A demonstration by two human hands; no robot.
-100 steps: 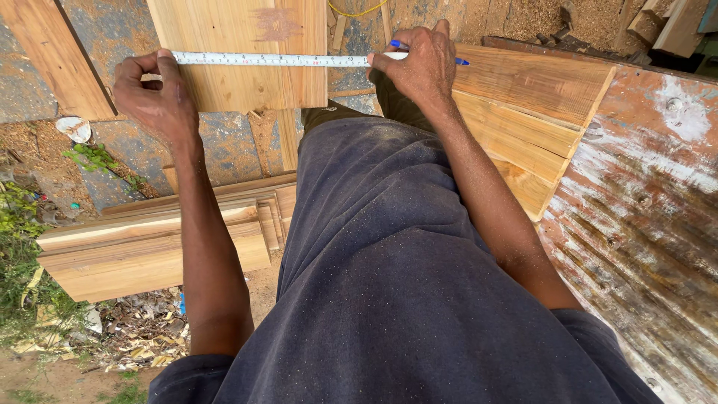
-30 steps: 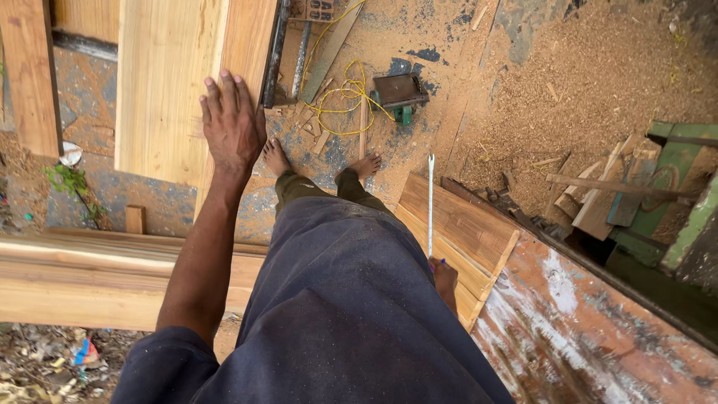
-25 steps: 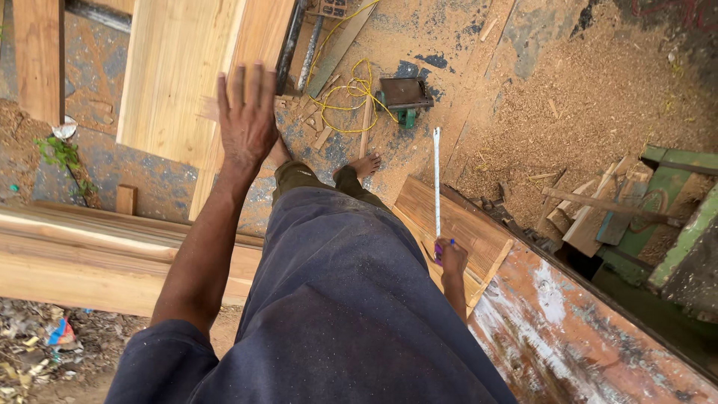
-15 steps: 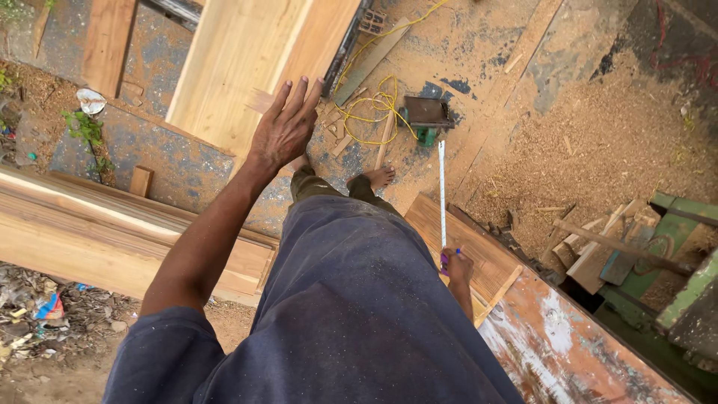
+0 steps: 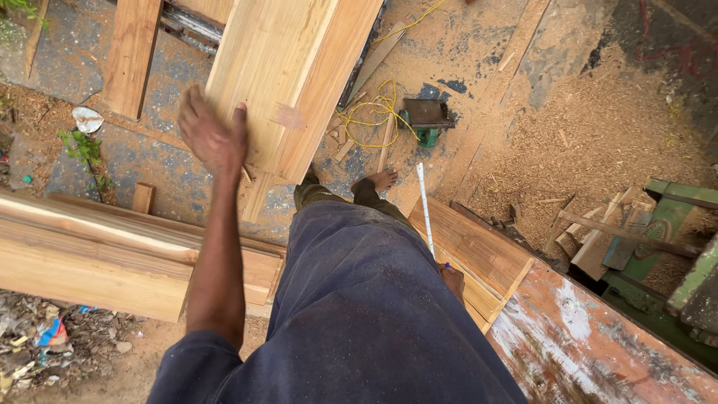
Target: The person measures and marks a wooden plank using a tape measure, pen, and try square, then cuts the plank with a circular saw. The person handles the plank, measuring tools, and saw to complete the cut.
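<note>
Two hands over a sawdust-strewn yard, one on a tape, one loose.

Right hand [image 5: 452, 280], low beside the hip and half hidden, grips a white measuring tape [image 5: 424, 209] running up and away from it over stacked planks [image 5: 479, 251]. Left hand [image 5: 212, 138] is raised, blurred, fingers loosely spread, holding nothing, just left of a wide pale board [image 5: 292, 82]. Beyond: yellow cord [image 5: 372, 112], a power tool [image 5: 425, 120].
</note>
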